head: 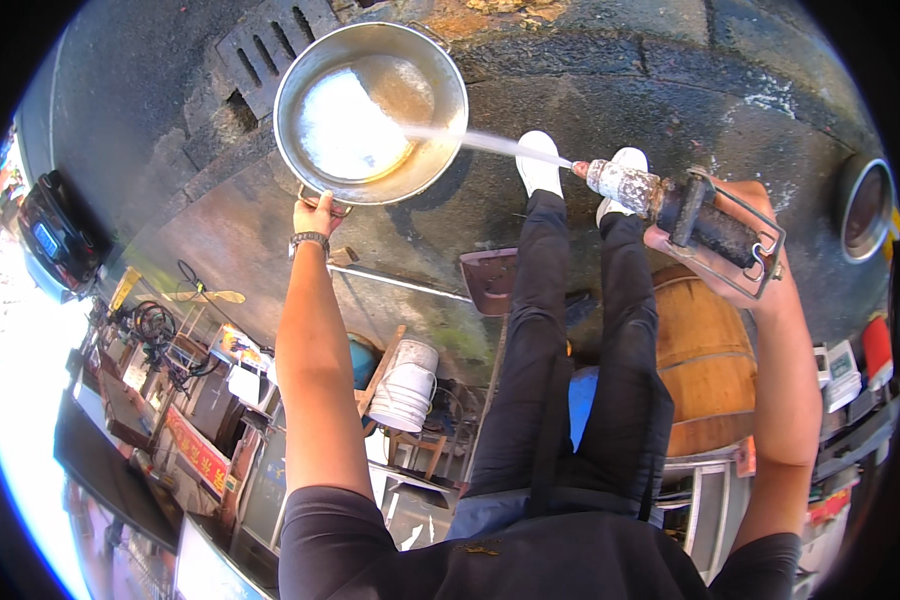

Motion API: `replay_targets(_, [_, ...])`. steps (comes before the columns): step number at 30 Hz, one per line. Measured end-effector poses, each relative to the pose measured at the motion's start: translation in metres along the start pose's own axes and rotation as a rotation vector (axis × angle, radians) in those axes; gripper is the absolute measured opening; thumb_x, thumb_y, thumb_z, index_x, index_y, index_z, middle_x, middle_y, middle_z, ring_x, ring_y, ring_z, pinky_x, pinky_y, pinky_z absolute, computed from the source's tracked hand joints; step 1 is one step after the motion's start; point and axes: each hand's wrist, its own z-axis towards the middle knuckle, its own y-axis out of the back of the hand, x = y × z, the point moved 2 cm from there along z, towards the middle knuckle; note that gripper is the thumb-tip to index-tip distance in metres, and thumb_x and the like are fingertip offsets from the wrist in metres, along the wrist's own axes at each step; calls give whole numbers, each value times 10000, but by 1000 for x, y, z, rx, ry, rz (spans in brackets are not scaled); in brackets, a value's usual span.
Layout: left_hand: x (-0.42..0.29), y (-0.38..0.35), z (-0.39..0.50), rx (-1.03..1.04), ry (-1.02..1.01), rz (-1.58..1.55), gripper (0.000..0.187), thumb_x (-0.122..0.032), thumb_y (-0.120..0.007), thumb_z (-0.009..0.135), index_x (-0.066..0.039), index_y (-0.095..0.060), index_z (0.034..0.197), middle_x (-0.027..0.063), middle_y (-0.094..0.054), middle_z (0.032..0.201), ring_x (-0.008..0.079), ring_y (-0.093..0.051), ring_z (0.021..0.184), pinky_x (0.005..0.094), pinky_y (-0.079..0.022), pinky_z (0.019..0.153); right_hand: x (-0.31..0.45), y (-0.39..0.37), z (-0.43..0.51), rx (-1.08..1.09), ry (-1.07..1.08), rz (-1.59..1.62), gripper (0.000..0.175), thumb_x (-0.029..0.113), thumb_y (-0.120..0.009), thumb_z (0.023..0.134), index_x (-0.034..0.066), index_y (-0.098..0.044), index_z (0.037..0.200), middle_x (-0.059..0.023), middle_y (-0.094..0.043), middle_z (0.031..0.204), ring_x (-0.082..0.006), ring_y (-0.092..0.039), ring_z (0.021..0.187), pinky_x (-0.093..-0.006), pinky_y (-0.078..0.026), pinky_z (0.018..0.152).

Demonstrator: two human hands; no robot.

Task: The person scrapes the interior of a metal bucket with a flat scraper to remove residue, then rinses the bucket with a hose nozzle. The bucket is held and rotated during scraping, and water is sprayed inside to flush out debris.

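My left hand [316, 216] grips the side handle of a large round metal pan [444, 142], tilted so that its inside faces me. Sunlight glares on its bottom, and a brownish patch shows beside the glare. On the right, my right hand [750, 187] is closed around a worn high-pressure spray gun [709, 225] with a metal guard frame. From the gun's nozzle a jet of water [495, 142] shoots leftward, past my shoe, into the pan. The pan's second handle is at its upper right rim.
Wet pavement with a slotted drain cover [251, 56] lies beyond the pan. A dustpan [489, 279], a white bucket [406, 386] and a wooden barrel [705, 360] stand near my legs. Another metal pot [868, 210] is at far right, a parked car [58, 232] at far left.
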Motion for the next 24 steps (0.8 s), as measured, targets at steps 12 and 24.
replay_targets(12, [-17,-10,-3,-19,-33,-3,243,-173,-688,924,-60,-473,912,139,-675,747,230,-688,644,394,-620,595,10,-5,6,107,-99,104,339,151,-843,735,246,-768,1051,-74,-718,982,-260,-688,823,-363,-521,719])
replay_targets(24, [-17,-17,-8,-52,-58,25,273,-168,-702,913,-50,-456,906,142,-664,716,233,-678,601,394,-613,551,2,-6,-2,114,-182,-128,378,250,-861,721,195,-767,1083,-93,-700,1107,-285,-615,1020,-368,-493,853])
